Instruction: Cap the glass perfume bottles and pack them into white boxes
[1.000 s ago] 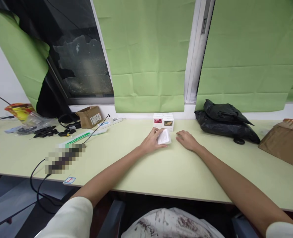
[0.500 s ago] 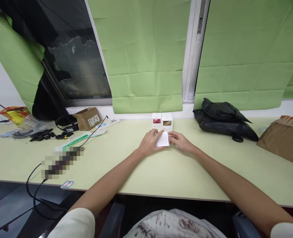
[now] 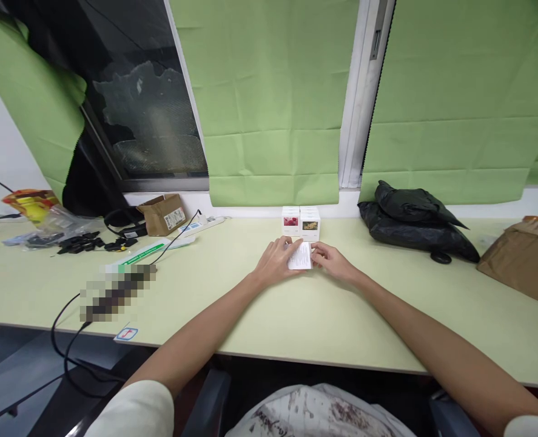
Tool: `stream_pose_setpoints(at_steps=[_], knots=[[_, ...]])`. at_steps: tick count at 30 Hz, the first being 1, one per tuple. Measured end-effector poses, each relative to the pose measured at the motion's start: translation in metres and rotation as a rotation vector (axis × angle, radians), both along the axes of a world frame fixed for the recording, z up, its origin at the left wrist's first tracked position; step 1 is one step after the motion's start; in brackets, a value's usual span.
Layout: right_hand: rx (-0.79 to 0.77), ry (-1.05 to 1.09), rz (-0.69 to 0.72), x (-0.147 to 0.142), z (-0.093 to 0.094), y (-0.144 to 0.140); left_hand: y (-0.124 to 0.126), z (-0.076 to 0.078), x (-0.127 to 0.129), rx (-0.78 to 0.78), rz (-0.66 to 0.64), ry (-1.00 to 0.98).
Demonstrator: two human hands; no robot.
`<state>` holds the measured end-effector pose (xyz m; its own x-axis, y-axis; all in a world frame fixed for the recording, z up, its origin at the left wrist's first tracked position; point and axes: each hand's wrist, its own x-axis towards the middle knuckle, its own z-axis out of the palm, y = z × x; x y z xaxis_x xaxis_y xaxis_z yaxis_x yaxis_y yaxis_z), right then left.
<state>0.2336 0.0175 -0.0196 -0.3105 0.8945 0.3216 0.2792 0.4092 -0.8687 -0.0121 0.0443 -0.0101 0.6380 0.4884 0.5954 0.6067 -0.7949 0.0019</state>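
A small white box (image 3: 300, 256) with printed text on its face is between my two hands, low over the table. My left hand (image 3: 275, 261) grips it from the left, thumb along its upper edge and fingers behind. At its right edge, the bent fingers of my right hand (image 3: 331, 260) touch the box's side; exactly what the fingertips do there is too small to tell. Just beyond stand two rows of similar white boxes, one front box (image 3: 290, 222) with a red picture and the other (image 3: 310, 226) with a yellowish picture.
The pale green table (image 3: 250, 328) runs to the window wall. Black plastic bags (image 3: 414, 221) and a brown package (image 3: 523, 261) lie on the right. An open cardboard box (image 3: 163, 215), a power strip (image 3: 205, 226), black cables and small black parts (image 3: 81, 243) are on the left.
The view has shifted slightly, so the background sits a little to the right. Both hands keep about the same hold on the white box.
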Motion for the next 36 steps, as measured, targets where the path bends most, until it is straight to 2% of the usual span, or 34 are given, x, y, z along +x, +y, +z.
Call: stream_pose_setpoints(at_steps=[6,14,22,29,36], knots=[[0.009,-0.026,-0.037,-0.001,-0.002,0.0,-0.003,0.001,0.002,0.001,0.02,0.021],[0.004,-0.053,-0.077,0.004,-0.004,0.002,-0.004,0.003,0.002,-0.036,-0.017,-0.045],[-0.001,-0.002,-0.088,-0.005,0.003,-0.009,-0.004,0.002,0.001,-0.02,0.0,-0.016],[-0.047,0.027,-0.051,-0.003,-0.002,-0.003,-0.005,0.002,0.002,-0.044,-0.003,-0.018],[-0.089,0.107,-0.02,-0.006,-0.003,-0.001,-0.003,0.0,-0.003,-0.125,-0.066,-0.108]])
